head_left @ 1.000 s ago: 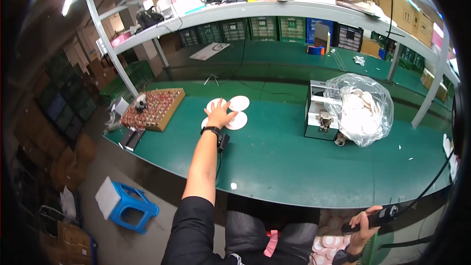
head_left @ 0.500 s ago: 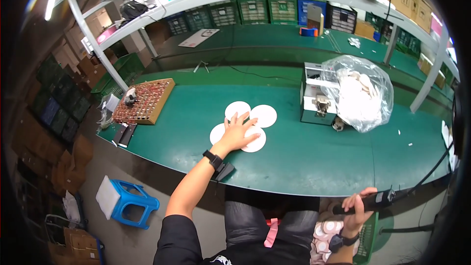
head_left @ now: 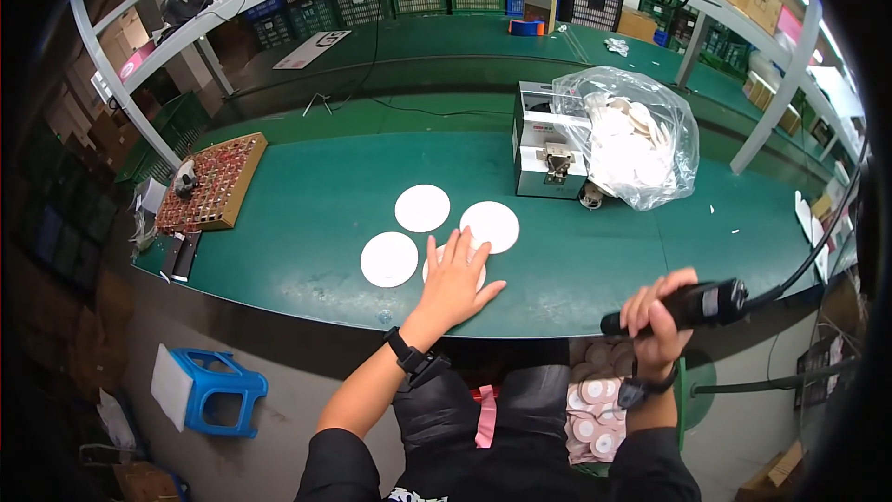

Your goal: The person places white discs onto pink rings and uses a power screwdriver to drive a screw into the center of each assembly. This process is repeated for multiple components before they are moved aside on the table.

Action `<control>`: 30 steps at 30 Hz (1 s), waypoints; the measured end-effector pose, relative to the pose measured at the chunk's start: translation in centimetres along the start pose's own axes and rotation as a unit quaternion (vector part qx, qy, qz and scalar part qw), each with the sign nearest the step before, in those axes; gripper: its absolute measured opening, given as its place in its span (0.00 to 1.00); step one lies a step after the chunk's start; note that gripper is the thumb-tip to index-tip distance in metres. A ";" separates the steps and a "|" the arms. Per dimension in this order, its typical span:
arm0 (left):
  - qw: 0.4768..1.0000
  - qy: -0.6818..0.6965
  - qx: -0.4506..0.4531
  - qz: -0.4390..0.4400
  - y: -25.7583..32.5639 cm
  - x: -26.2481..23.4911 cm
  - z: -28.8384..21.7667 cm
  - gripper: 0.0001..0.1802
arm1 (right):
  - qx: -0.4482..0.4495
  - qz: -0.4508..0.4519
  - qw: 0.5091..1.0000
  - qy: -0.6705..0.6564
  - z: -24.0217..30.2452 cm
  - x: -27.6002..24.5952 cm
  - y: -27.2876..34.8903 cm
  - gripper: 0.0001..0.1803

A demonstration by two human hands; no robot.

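Observation:
Four white round discs would be one group; several white round discs lie close together on the green worktop (head_left: pixel 307 223). My left hand (head_left: pixel 452 284) rests palm down with fingers spread over the nearest disc (head_left: pixel 477 279), hiding much of it. Its fingertips reach the lower edge of the right disc (head_left: pixel 492 221). Apart from the hand are the far disc (head_left: pixel 422 208) and the left disc (head_left: pixel 389 259). In my right hand (head_left: pixel 658 321), fingers wrap round a black corded hand tool (head_left: pixel 692 306), held level over the table's front edge at right. Its exact kind is unclear.
A metal-fronted machine (head_left: pixel 548 153) stands behind, beside a clear plastic bag (head_left: pixel 641 149) of white discs. At left sits a shallow box (head_left: pixel 218 181) of small reddish parts. Below my right arm is a green basket (head_left: pixel 681 409) of pinkish discs; a blue stool (head_left: pixel 218 390) stands at left.
The view has shifted, so the worktop sits further left. My left hand has drawn back toward the nearest disc, and the discs lie further apart. My right hand has lifted the tool.

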State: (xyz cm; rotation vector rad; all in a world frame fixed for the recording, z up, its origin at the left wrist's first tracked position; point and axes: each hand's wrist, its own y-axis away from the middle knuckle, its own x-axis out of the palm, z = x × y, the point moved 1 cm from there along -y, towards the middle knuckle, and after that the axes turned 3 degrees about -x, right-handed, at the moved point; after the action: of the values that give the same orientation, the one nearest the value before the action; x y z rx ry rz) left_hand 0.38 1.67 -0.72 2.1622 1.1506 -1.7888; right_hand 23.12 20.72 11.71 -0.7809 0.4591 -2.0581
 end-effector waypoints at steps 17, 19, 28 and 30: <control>0.998 0.053 0.032 0.016 2.4 -0.3 -6.1 0.27 | 0.008 0.017 0.995 0.102 -14.2 3.1 -24.4 0.10; 0.998 0.062 0.028 0.013 2.4 -0.6 -5.9 0.26 | 0.028 0.030 0.996 0.080 -14.1 3.1 -24.0 0.10; 0.990 0.117 0.072 0.015 2.4 -1.6 -5.7 0.25 | 0.064 0.112 0.992 -0.017 -9.0 3.6 -11.3 0.11; 0.990 0.115 0.081 0.018 2.4 -1.3 -5.7 0.25 | 0.028 0.137 0.990 0.016 -9.5 3.3 -10.0 0.12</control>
State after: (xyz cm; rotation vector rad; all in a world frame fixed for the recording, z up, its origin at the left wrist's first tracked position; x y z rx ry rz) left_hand 6.40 2.31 1.28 2.5199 1.0320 -1.7077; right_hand 9.34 23.92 11.61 -0.6151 0.4943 -1.8223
